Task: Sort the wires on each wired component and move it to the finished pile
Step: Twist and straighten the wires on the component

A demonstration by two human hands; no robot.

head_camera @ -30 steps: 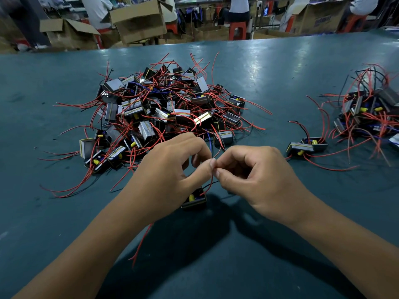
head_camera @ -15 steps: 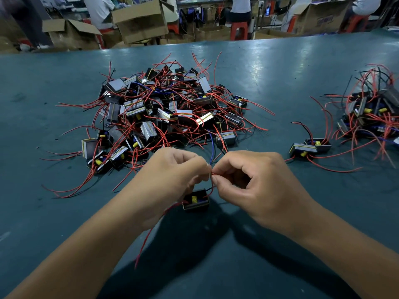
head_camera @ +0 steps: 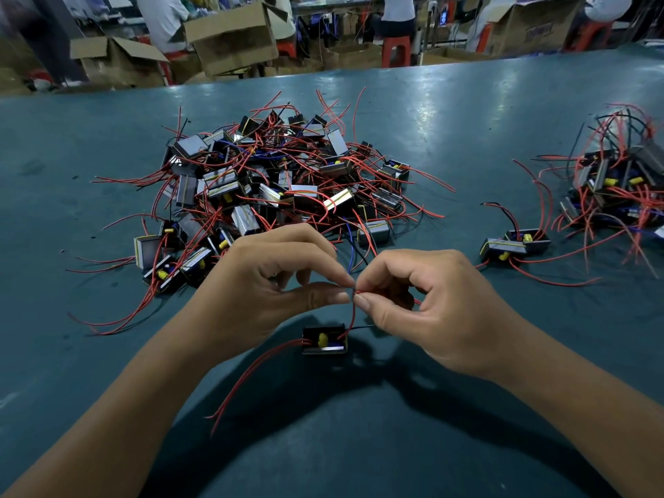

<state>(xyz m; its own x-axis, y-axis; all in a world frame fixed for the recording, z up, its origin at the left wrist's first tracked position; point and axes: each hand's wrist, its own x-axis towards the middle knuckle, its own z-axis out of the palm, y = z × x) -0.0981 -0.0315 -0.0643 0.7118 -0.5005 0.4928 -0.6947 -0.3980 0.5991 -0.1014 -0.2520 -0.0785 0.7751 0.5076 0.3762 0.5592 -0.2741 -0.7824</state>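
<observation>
The worktop (head_camera: 467,145) is dark teal with pale glare patches. The near component (head_camera: 324,340) is black with a yellow blob and red wires (head_camera: 251,375). The big pile (head_camera: 280,181) mixes grey-and-black blocks, yellow stripes, red and a few blue leads. The far boxes (head_camera: 230,37) are brown cardboard.

Bare table (head_camera: 467,131) is found between the large unsorted pile (head_camera: 280,181) at centre-left and the smaller pile (head_camera: 621,181) at the right edge. That lane is partly blocked by two loose components (head_camera: 513,246) and their trailing red wires. Open surface is also seen to the left of the large pile and along the near edge, where one component (head_camera: 325,341) lies.
</observation>
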